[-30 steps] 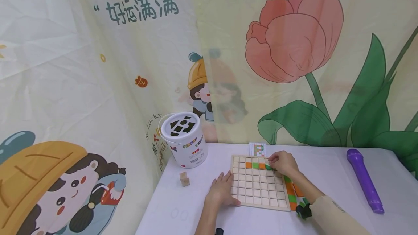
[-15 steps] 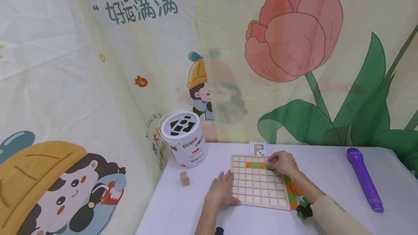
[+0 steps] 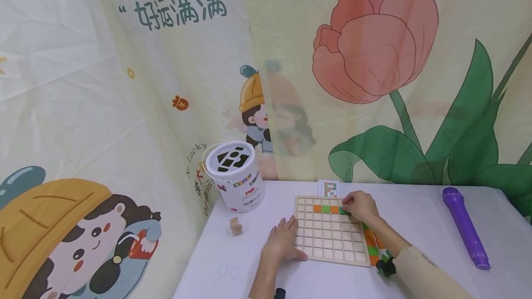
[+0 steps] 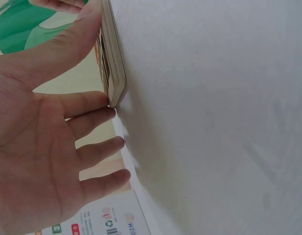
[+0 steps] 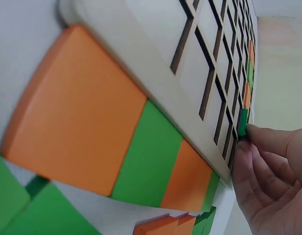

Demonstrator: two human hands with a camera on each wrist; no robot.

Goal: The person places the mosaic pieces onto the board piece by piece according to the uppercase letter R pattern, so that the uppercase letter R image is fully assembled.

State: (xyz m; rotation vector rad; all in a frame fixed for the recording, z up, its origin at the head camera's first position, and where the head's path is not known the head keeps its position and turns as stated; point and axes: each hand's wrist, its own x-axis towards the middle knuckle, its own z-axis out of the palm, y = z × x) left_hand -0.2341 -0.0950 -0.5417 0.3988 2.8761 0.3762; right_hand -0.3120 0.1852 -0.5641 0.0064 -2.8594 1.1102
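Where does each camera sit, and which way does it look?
Head: on the head, facing forward and down at the wooden board; left grip, right grip and forearms show.
Left wrist: on that wrist, facing the board's edge and white bucket; the left grip's palm and some right grip show.
Right wrist: on that wrist, facing along the board past orange and green blocks; right grip shows, pinching a green tile.
Head and right wrist share that tile.

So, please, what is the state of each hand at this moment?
Left hand: open, touching the grid board.
Right hand: closed, pinching a dark green block.
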